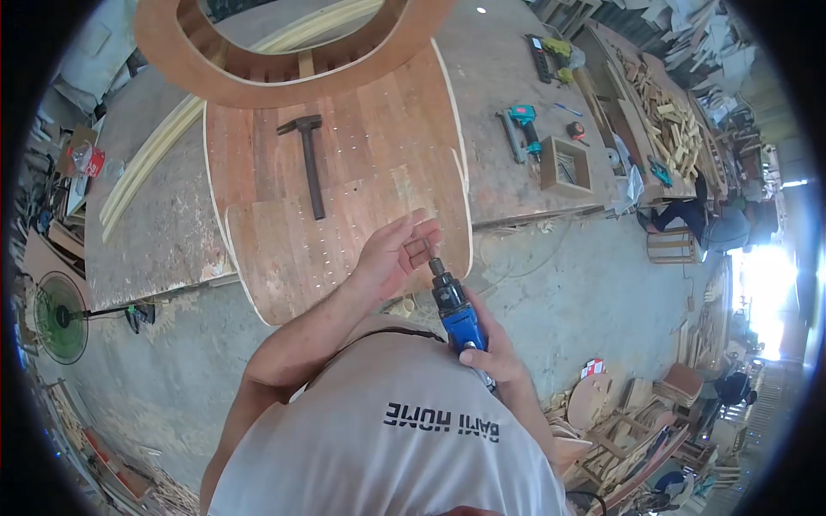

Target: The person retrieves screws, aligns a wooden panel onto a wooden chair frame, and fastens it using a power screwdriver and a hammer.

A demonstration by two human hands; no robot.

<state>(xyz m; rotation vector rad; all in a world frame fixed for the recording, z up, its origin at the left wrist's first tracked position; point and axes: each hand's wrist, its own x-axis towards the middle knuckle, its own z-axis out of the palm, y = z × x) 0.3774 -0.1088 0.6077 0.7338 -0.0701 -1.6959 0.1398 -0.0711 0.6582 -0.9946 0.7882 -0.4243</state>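
Observation:
My right hand point(492, 346) is wrapped around a blue and black power screwdriver point(463, 322), held in front of my body with its tip pointing up and away from me. At the tip, my left hand point(397, 254) has its fingers curled in by the bit. Whatever is pinched there is too small to make out. Beyond my hands lies a wooden panel point(379, 163) with rounded corners and many small bright marks. A hammer point(311, 168) rests on it, head away from me. An oval wooden frame point(301, 82) stands on the panel's far end.
On the workbench point(490, 112) to the right are a teal nail gun point(523, 131), an open wooden box point(566, 167) and a tape measure point(576, 131). Curved wood strips point(155, 159) lie left. A green fan point(60, 316) stands at far left. Another person point(727, 228) is at far right.

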